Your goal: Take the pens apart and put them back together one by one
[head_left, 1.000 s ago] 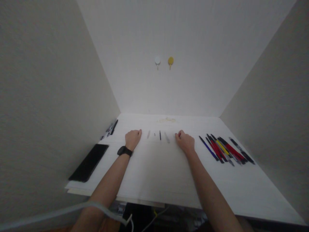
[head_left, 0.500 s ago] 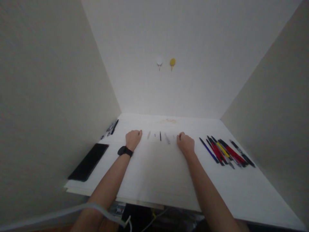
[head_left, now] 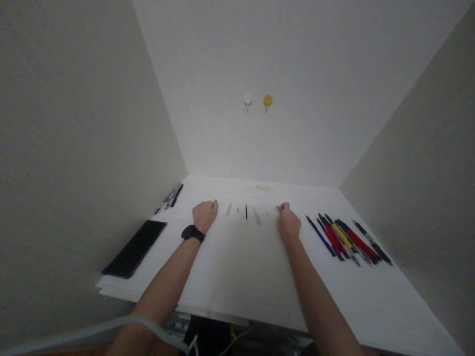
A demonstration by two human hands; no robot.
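My left hand point(head_left: 205, 215), with a black watch point(head_left: 193, 232) on the wrist, rests closed on the white table. Something dark shows by its thumb, too small to name. To the right, my right hand point(head_left: 289, 221) pinches a small dark-tipped piece point(head_left: 276, 207) just over the tabletop. Between the hands lies a row of what look like pen parts: a translucent strip point(head_left: 228, 209), a tiny dark bit point(head_left: 238, 210), a thin black rod point(head_left: 246, 211) and a clear tube point(head_left: 257, 215). A faint pale piece point(head_left: 266, 213) is closest to my right hand.
Several pens point(head_left: 345, 237), black, red, yellow and blue, lie at the right. A black flat slab like a phone or tablet point(head_left: 135, 248) is at the left edge, with more pens point(head_left: 168, 199) behind it. Walls surround the table; a white cable point(head_left: 122, 319) crosses in front.
My right hand has shifted slightly right, away from the row, and the dark-tipped piece in its fingers now shows. My left hand stays nearly still. The view has tilted a little.
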